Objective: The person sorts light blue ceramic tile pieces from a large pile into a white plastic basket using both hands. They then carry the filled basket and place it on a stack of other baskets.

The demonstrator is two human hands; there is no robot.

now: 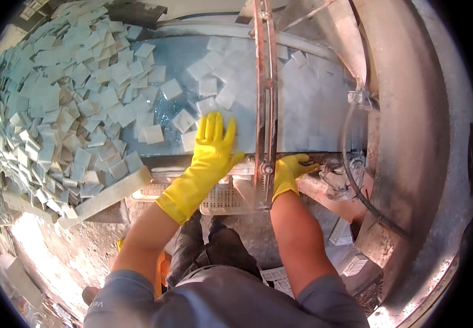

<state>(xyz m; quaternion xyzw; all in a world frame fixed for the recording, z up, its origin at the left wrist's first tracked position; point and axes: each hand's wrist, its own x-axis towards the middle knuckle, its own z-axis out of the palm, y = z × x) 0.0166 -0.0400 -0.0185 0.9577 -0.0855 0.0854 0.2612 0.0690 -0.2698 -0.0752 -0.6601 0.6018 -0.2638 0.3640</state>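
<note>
My left hand (212, 143), in a yellow rubber glove, reaches over the near edge of a wet blue conveyor-like surface (165, 54). Its fingers are stretched out, with the tips at several pale square tiles (208, 105); nothing is gripped in it. My right hand (289, 170), gloved the same way, rests at the near edge just right of a rusty upright metal bar (266, 93). Its fingers point rightward and look apart, holding nothing that I can see. Loose square tiles (183, 120) lie scattered between the left hand and a large heap of tiles (83, 93).
A pale board (108, 197) borders the heap's near side. Plastic crates (223, 199) sit below the near edge. A dark hose (357, 188) hangs at the right, beside a large curved metal housing (411, 136). Mist blurs the tiles right of the bar.
</note>
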